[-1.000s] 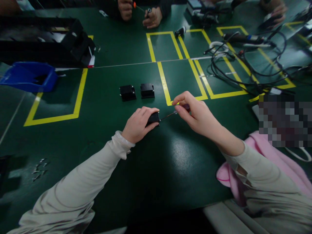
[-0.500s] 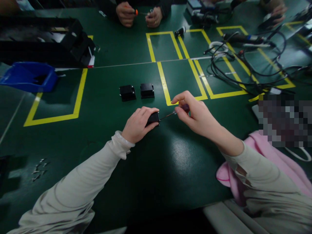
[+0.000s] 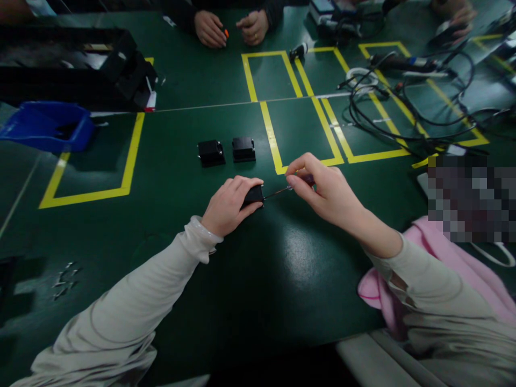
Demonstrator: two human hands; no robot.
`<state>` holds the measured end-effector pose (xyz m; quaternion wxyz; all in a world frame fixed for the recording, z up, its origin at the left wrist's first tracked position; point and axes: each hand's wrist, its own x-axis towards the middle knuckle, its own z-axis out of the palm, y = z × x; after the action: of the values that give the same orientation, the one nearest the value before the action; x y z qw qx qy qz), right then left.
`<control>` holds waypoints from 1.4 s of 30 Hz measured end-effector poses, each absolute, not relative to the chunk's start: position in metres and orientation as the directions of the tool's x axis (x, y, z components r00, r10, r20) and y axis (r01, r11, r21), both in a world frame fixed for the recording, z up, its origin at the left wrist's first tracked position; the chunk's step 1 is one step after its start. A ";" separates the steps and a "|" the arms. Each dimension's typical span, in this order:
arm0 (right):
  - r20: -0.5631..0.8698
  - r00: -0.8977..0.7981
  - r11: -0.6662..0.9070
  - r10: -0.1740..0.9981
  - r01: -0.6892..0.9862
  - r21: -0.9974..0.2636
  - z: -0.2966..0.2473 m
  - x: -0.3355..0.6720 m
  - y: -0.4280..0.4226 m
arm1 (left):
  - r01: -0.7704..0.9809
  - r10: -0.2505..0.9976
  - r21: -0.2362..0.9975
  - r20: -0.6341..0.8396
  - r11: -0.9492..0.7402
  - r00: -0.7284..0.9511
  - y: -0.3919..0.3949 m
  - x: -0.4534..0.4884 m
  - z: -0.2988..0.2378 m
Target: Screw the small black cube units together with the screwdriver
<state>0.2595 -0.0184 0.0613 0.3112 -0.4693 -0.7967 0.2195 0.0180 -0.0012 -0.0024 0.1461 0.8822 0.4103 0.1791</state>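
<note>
My left hand (image 3: 230, 205) is wrapped round a small black box-shaped part (image 3: 253, 195) on the green table, steadying it from the left. Silvery screws show at its right end. In my right hand (image 3: 318, 185) is a screwdriver (image 3: 278, 192), its handle mostly hidden by my fingers. The thin shaft points left, and its tip meets the right end of the black part. Beyond my left hand stand two similar black parts, one (image 3: 210, 153) on the left and another (image 3: 243, 149) beside it, both with screws at their ends.
Loose screws (image 3: 64, 280) lie at the left. A blue bin (image 3: 48, 126) and a long black tray (image 3: 121, 64) are at the far left. Cables (image 3: 363, 115) coil at the right above a pink cloth (image 3: 374, 290). Across the table are a co-worker's hands (image 3: 212, 29).
My right hand's fingers have shifted slightly around the screwdriver handle. My left hand and the black part stay in place. Opposite, the co-worker's hands have changed their pose.
</note>
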 end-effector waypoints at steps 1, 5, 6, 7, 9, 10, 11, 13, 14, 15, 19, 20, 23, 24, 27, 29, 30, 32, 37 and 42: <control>0.285 -0.371 0.464 0.884 0.614 -0.638 0.061 0.259 -0.019 | 0.670 0.776 0.405 0.198 -0.621 0.599 -0.001 0.018 -0.002; 0.277 -0.382 0.466 0.882 0.619 -0.632 0.063 0.259 -0.020 | 0.672 0.776 0.403 0.199 -0.621 0.598 -0.001 0.018 -0.002; 0.275 -0.381 0.465 0.883 0.617 -0.635 0.064 0.259 -0.021 | 0.675 0.777 0.400 0.197 -0.620 0.598 -0.001 0.018 -0.002; 0.274 -0.380 0.462 0.884 0.616 -0.638 0.064 0.258 -0.021 | 0.676 0.777 0.399 0.196 -0.620 0.597 -0.001 0.018 -0.002; 0.271 -0.380 0.460 0.884 0.612 -0.643 0.065 0.258 -0.021 | 0.677 0.779 0.399 0.194 -0.618 0.596 -0.001 0.018 -0.001; 0.272 -0.379 0.460 0.884 0.611 -0.644 0.065 0.258 -0.021 | 0.677 0.779 0.402 0.193 -0.617 0.596 -0.001 0.018 -0.001; 0.273 -0.379 0.460 0.884 0.611 -0.644 0.065 0.258 -0.021 | 0.676 0.780 0.405 0.192 -0.616 0.595 -0.001 0.018 -0.001; 0.282 -0.372 0.462 0.885 0.614 -0.640 0.065 0.258 -0.021 | 0.676 0.781 0.408 0.190 -0.614 0.594 -0.001 0.018 -0.001; 0.283 -0.370 0.461 0.885 0.618 -0.637 0.064 0.258 -0.021 | 0.677 0.782 0.408 0.189 -0.613 0.594 -0.001 0.018 -0.001; 0.279 -0.368 0.458 0.887 0.624 -0.633 0.064 0.258 -0.021 | 0.677 0.782 0.406 0.190 -0.613 0.594 -0.001 0.018 -0.001; 0.234 -0.378 0.437 0.896 0.652 -0.620 0.065 0.258 -0.021 | 0.674 0.775 0.397 0.197 -0.623 0.600 -0.001 0.018 -0.001; 0.234 -0.383 0.441 0.894 0.653 -0.616 0.065 0.258 -0.021 | 0.673 0.774 0.397 0.198 -0.624 0.601 -0.001 0.018 -0.001; 0.282 -0.390 0.478 0.877 0.642 -0.600 0.063 0.258 -0.021 | 0.675 0.775 0.394 0.199 -0.624 0.600 -0.001 0.018 -0.002; 0.301 -0.390 0.492 0.870 0.637 -0.594 0.062 0.258 -0.021 | 0.676 0.775 0.392 0.201 -0.624 0.599 -0.001 0.018 -0.002; 0.341 -0.381 0.511 0.859 0.627 -0.587 0.059 0.258 -0.021 | 0.677 0.774 0.388 0.202 -0.626 0.600 -0.001 0.018 -0.003; 0.339 -0.375 0.506 0.863 0.626 -0.593 0.057 0.259 -0.020 | 0.672 0.771 0.390 0.206 -0.629 0.602 0.000 0.018 -0.003; 0.332 -0.375 0.501 0.865 0.628 -0.596 0.057 0.259 -0.020 | 0.670 0.770 0.392 0.209 -0.631 0.603 0.000 0.018 -0.003; 0.307 -0.381 0.488 0.872 0.633 -0.601 0.058 0.259 -0.019 | 0.668 0.770 0.395 0.211 -0.631 0.602 0.000 0.018 -0.003; 0.306 -0.380 0.486 0.873 0.626 -0.610 0.061 0.260 -0.019 | 0.673 0.772 0.390 0.205 -0.628 0.602 0.000 0.018 -0.003; 0.333 -0.359 0.489 0.872 0.632 -0.601 0.060 0.259 -0.019 | 0.677 0.773 0.386 0.200 -0.627 0.602 -0.001 0.018 -0.002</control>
<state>0.2589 -0.0189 0.0604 0.3176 -0.4687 -0.8024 0.1889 0.0183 -0.0007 -0.0022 0.1367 0.8845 0.4097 0.1761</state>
